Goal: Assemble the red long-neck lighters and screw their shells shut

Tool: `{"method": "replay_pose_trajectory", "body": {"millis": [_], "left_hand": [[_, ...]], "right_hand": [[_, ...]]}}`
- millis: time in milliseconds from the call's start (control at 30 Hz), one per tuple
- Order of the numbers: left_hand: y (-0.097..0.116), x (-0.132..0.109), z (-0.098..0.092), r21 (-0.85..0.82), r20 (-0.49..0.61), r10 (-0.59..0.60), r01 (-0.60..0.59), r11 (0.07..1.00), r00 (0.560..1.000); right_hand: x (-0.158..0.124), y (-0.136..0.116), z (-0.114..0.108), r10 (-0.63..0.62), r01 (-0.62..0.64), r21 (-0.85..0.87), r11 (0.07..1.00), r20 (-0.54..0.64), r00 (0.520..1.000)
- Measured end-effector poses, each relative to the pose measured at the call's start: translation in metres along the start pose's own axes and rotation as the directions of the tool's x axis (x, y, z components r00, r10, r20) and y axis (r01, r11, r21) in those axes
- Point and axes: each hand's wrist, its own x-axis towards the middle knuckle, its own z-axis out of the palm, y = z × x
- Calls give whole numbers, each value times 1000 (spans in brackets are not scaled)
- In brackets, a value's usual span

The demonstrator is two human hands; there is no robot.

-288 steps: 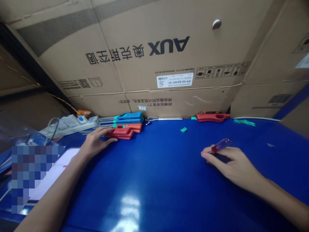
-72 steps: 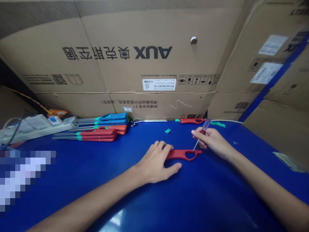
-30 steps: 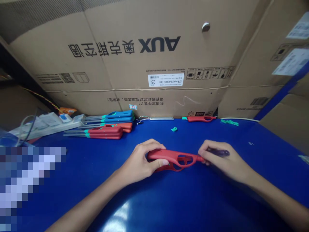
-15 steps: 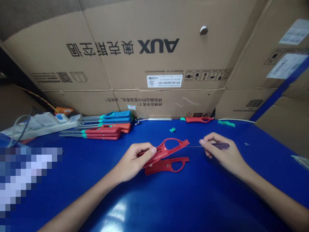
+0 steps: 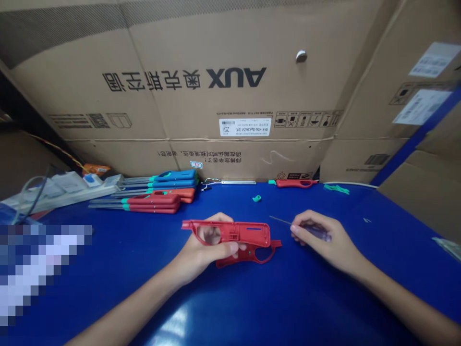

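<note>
My left hand (image 5: 205, 252) is closed on a red plastic lighter shell half (image 5: 252, 232), its hollow inner side facing me and its trigger loop to the left. Under it, on the blue table, lies a second red shell half (image 5: 237, 258), partly covered by the held one and my fingers. To the right, my right hand (image 5: 319, 235) grips a screwdriver with a purple handle (image 5: 317, 233). Its thin metal shaft (image 5: 279, 219) points left toward the held shell without touching it. Beyond the hands sits a small green part (image 5: 256, 198).
Finished-looking long lighters in blue, orange and red (image 5: 154, 199) are stacked at the back left, beside a power strip (image 5: 90, 188). A metal tube with wires (image 5: 238, 182), a red lighter handle (image 5: 295, 183) and green pieces (image 5: 336, 189) lie along the cardboard wall (image 5: 173, 115).
The shell half in my left hand has been turned round, so its loop end now points left instead of right. My right hand has dropped slightly, and the screwdriver now tilts up toward its tip.
</note>
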Motion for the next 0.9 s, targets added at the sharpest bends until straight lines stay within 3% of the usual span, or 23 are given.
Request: {"method": "replay_pose_trajectory", "body": {"millis": [133, 333, 567, 700, 900], "left_hand": [[-4, 2, -2, -63, 66, -14, 19, 998, 998], [-13, -1, 5, -38, 166, -41, 47, 998, 985], [-19, -10, 24, -65, 289, -163, 189, 980, 943], [-14, -12, 15, 29, 330, -250, 255, 967, 910], [1, -3, -17, 140, 264, -79, 43, 989, 961]], "right_hand": [[-5, 0, 9, -142, 147, -82, 986, 66, 988], [-11, 6, 22, -425, 436, -90, 895, 116, 897], [-16, 4, 23, -481, 490, -57, 870, 125, 868], [-17, 0, 20, -489, 507, -91, 857, 167, 856], [-8, -1, 3, -440, 480, -125, 868, 254, 861]]}}
